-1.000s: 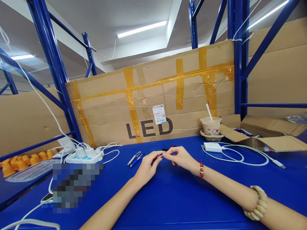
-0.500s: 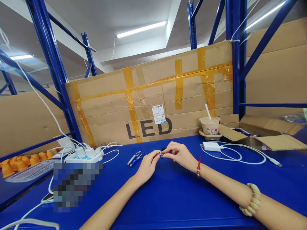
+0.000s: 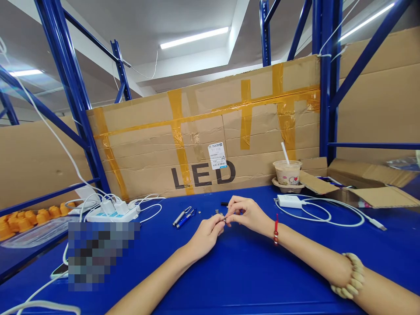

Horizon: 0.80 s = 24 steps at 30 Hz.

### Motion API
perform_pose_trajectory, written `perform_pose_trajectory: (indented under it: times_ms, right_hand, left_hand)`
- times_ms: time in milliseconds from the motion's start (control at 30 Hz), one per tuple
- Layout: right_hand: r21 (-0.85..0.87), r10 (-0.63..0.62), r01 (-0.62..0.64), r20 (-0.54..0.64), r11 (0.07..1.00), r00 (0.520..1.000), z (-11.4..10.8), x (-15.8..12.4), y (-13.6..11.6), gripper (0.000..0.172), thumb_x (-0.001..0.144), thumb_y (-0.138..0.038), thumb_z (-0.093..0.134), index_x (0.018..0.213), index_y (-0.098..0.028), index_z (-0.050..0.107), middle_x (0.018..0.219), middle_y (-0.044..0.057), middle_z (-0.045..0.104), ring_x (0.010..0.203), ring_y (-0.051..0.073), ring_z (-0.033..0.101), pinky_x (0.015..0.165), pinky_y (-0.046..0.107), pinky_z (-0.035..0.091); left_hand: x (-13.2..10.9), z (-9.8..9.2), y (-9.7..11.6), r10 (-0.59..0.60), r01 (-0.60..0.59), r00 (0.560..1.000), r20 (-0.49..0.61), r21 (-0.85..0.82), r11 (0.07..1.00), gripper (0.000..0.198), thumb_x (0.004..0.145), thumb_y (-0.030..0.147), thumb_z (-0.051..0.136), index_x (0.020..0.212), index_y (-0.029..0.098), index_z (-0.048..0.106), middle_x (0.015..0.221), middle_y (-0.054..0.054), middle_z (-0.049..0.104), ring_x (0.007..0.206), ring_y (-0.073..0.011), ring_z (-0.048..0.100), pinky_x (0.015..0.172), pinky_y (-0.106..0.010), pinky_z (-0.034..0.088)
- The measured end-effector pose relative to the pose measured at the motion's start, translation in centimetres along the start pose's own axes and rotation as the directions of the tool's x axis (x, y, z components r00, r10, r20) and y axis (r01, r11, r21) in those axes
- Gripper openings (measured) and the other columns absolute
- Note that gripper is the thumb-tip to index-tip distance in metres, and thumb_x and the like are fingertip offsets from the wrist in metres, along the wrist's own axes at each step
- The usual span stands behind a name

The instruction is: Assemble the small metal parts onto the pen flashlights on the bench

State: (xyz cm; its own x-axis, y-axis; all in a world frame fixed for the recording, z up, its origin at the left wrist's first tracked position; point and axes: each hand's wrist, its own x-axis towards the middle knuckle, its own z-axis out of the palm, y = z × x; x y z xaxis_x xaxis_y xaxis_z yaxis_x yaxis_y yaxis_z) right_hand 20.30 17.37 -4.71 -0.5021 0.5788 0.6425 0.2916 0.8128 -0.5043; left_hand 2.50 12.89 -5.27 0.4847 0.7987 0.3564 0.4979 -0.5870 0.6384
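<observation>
My left hand (image 3: pixel 206 234) and my right hand (image 3: pixel 246 214) meet fingertip to fingertip low over the blue table (image 3: pixel 229 271). Both pinch a tiny dark part (image 3: pixel 225 218) between them; it is too small to name. A few small metal bits (image 3: pixel 218 212) lie on the table just behind the fingers. A silver pen-shaped light (image 3: pixel 180 215) and a blue one (image 3: pixel 186 218) lie side by side to the left of my left hand. A short dark piece (image 3: pixel 224 204) lies further back.
A white power strip (image 3: pixel 113 213) with plugs and white cables is at the left, orange caps (image 3: pixel 19 219) beyond it. A drink cup with straw (image 3: pixel 288 172), a white charger (image 3: pixel 288 201) with cable, and an open cardboard box (image 3: pixel 364 183) are at the right. A taped LED carton (image 3: pixel 210 135) stands behind.
The red piece seen between my fingers a second ago is out of sight. My hands have stayed together, and small metal bits now lie on the table behind them.
</observation>
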Motion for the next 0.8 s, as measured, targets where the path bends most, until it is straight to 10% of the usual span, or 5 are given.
perform_pose_trajectory:
  times_ms: [800]
  right_hand:
    - [-0.039, 0.371, -0.372, -0.022, 0.928, 0.928, 0.9, 0.3, -1.9, 0.033, 0.07, -0.044, 0.058, 0.059, -0.013, 0.057, 0.07, 0.002, 0.054, 0.056, 0.007, 0.045, 0.052, 0.022, 0.032]
  left_hand:
    - [0.2, 0.1, -1.2, 0.068, -0.044, 0.98, -0.187, 0.133, 0.99, 0.011, 0.084, 0.025, 0.045, 0.08, 0.015, 0.045, 0.075, 0.001, 0.058, 0.069, -0.0095, 0.053, 0.063, -0.02, 0.037]
